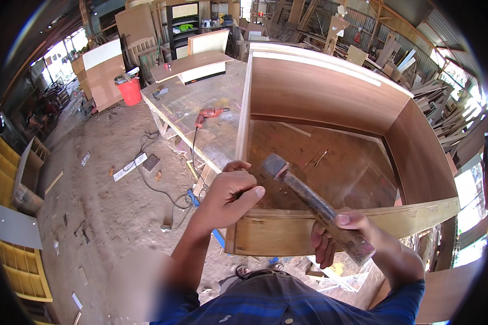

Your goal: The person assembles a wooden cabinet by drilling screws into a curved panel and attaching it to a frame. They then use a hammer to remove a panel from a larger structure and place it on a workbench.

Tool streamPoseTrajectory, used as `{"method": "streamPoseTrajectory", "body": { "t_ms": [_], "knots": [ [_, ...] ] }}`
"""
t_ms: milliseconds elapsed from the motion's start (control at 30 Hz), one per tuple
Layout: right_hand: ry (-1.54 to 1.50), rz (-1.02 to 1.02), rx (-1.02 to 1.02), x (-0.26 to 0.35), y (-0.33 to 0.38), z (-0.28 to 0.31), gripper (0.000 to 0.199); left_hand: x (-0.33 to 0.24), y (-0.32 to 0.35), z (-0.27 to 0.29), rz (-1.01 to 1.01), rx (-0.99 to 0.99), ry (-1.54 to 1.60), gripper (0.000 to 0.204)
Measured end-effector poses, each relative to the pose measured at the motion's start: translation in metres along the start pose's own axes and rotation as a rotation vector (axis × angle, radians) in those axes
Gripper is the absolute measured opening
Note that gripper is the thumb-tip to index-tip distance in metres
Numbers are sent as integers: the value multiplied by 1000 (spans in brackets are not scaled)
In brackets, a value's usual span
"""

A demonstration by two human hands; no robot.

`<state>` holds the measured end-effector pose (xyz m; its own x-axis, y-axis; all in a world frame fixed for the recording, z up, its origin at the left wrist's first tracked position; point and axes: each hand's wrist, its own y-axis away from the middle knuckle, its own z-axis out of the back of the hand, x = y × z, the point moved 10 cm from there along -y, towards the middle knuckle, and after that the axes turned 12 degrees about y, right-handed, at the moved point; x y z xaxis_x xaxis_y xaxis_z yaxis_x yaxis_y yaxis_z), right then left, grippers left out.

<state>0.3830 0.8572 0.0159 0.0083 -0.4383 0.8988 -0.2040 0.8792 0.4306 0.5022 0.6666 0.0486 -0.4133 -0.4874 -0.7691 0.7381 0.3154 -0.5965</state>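
My right hand [344,235] is wrapped round the long handle of a hammer [309,197], thumb on top. The hammer slants up to the left, its blocky metal head over the inside of a large open wooden cabinet frame [320,225]. Close by the near left corner of that frame is my left hand [230,195], its fingers curled and its thumb pointing right. Whatever the left fingers hold, if anything, is hidden. The frame rests partly on a worn wooden workbench [171,103], with brown panels for its far and right sides.
A red corded drill [207,115] lies on the bench, its black cable trailing to the dirt floor. Beyond it sit white-edged boards [200,67]. A red bucket [129,89] stands left of the bench. Scrap timber [439,105] is piled far right; yellow slatted furniture [21,265] stands left.
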Motion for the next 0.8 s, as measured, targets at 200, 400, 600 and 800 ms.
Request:
{"method": "streamPoseTrajectory", "body": {
  "t_ms": [200,400,600,800],
  "knots": [
    [-78,99,-186,-6,3,6,90,-2,0,-6,-21,-15,18,35],
    [-159,343,-442,-10,8,22,91,-1,2,-5,-76,-21,87,36],
    [-80,419,-670,-4,13,27,88,-5,-1,-3,-134,107,87,34],
    [63,380,-972,3,18,17,85,-9,2,-3,-224,88,106,34]
  ]
}}
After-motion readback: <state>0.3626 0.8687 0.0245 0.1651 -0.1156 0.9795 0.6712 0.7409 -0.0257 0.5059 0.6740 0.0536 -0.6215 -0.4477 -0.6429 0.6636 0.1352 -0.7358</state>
